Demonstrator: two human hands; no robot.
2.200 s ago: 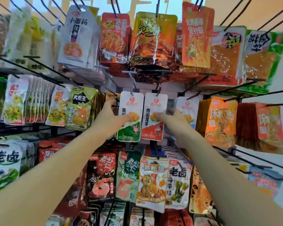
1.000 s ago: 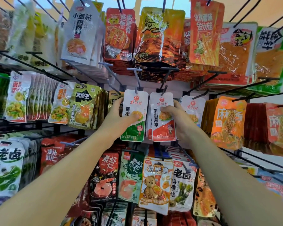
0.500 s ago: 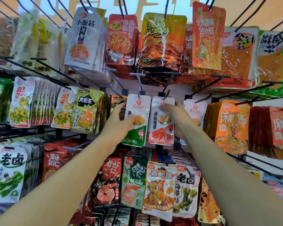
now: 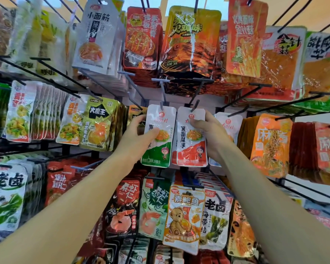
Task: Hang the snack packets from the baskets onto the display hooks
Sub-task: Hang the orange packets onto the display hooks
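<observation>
Red pkt [image 4: 191, 149] now pinched higher up by R hand [image 4: 211, 134], hole brought to hook [image 4: 196, 103] (seating judged nearly done); green pkt [image 4: 159, 149], left of hook, gripped by L hand [image 4: 137, 138].

White back panel [image 4: 176, 101] noted behind the rack. Orange wall [image 4: 286, 4] above and right of the panel. Pale blue patch [image 4: 211, 2] directly above the panel, possibly a window; view blurred.

Fingertips of the left hand [image 4: 135, 138] are hidden behind the white-and-green plastic snack packet [image 4: 158, 149]; pale upper-left packets [image 4: 27, 39] are blurred.
</observation>
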